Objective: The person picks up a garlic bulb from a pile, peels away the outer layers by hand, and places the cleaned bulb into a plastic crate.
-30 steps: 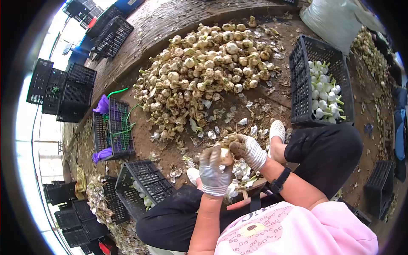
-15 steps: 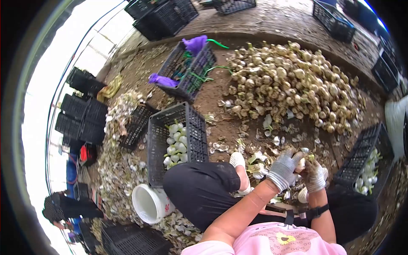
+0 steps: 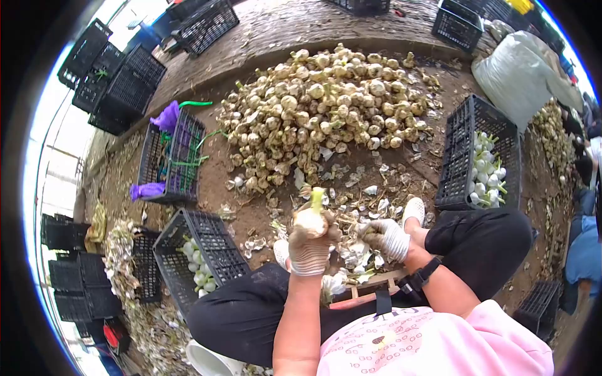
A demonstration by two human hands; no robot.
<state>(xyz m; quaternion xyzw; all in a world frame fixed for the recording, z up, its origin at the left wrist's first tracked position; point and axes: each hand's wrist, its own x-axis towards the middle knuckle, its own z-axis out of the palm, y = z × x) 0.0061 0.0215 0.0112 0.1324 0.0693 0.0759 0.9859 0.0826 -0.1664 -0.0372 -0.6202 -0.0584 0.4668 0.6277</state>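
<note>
In the head view, my left hand (image 3: 310, 254), in a grey-white glove, grips a garlic bulb (image 3: 311, 222) with a short green stem pointing up. My right hand (image 3: 390, 240), also gloved, is held apart from it on the right, fingers curled in over the peelings. Whatever those fingers hold, if anything, cannot be made out. Loose garlic skins (image 3: 356, 258) cover the ground beneath both hands. Beyond them rises a large heap of unpeeled garlic bulbs (image 3: 332, 103).
Black crates with white peeled garlic stand on both sides: a left crate (image 3: 219, 241) and a right crate (image 3: 451, 166). Another crate (image 3: 188, 144) holds purple and green netting. A white bucket (image 3: 210, 362) is by my left knee. A white sack (image 3: 517, 75) lies at back right.
The view has swung right, so the heap and crates appear farther left. My hands, together at the bulb before, are now apart, with the bulb in my left hand.
</note>
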